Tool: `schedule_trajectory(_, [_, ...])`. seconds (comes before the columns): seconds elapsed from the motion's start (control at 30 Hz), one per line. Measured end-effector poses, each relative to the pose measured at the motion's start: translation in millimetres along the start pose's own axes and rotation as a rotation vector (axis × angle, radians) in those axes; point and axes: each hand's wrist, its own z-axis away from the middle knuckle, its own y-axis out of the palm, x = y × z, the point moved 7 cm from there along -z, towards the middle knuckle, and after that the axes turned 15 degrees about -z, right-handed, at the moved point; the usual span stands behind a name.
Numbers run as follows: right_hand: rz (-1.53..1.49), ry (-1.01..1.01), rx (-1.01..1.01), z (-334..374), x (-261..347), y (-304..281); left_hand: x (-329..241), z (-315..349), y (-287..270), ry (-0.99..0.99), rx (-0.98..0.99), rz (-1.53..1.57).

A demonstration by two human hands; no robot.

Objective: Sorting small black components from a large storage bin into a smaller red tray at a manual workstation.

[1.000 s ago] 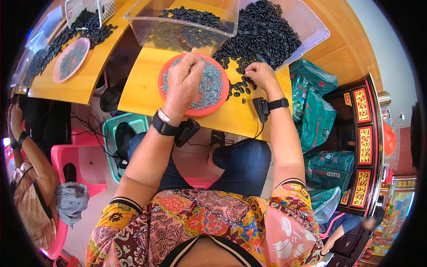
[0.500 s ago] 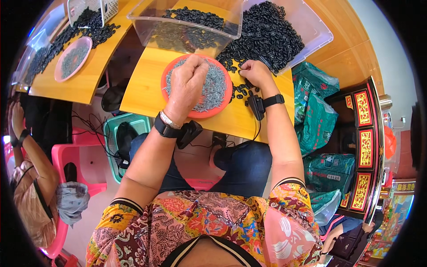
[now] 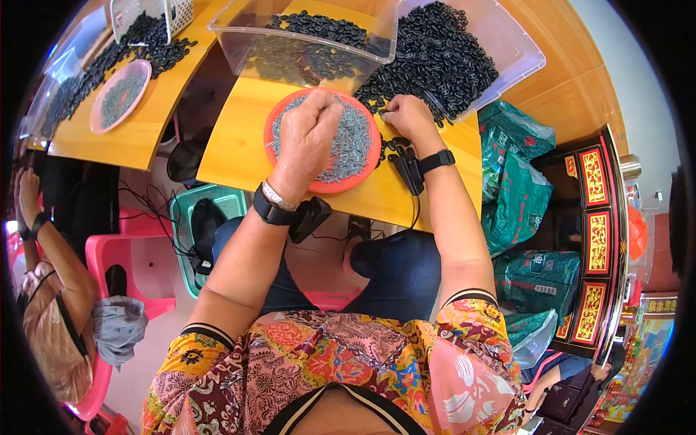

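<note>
My left hand (image 3: 310, 138) is closed in a pinch above a round orange-red dish (image 3: 274, 116) heaped with small grey screws (image 3: 349, 148). Whatever its fingertips hold is too small to make out. Just right of the dish, my right hand (image 3: 412, 118) has its fingers pressed together near the tabletop, and its fingertips hide anything in them. Loose black oval plastic pieces (image 3: 391, 145) lie beside and beneath that hand. Farther back, a large pile of the same black pieces (image 3: 435, 61) spills out of a clear plastic bin onto the yellow table (image 3: 232, 138).
Another clear bin (image 3: 304, 47) stands behind the dish. To the left, a second table (image 3: 138, 148) bears a pink dish (image 3: 143, 72) and more black pieces. Green bags (image 3: 518, 188) stand right of my table. At far left sits another person (image 3: 54, 319) near a pink chair (image 3: 101, 254).
My right hand has shifted slightly left toward the dish, over the loose black pieces. My left hand stays closed above the dish, nearly still.
</note>
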Motion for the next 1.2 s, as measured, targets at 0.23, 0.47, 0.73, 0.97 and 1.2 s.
schedule_trajectory(0.23, [-0.127, -0.001, -0.038, 2, -12, 5, -2, 1, -2, 0.013, 0.003, -0.038])
schedule_trajectory(0.47, [-0.125, 0.012, -0.004, 4, -16, 3, -6, 2, -1, 0.023, 0.012, -0.052])
schedule_trajectory(0.73, [-0.448, -0.033, -0.073, 20, -25, -27, -11, 3, 4, 0.036, 0.062, -0.109])
schedule_trajectory(0.97, [-1.135, -0.031, 0.241, 52, 26, -20, -4, 6, 16, -0.015, 0.189, -0.134])
schedule_trajectory(1.2, [-1.246, -0.165, 0.351, 74, 86, -10, 0, 12, 29, -0.128, 0.327, 0.126])
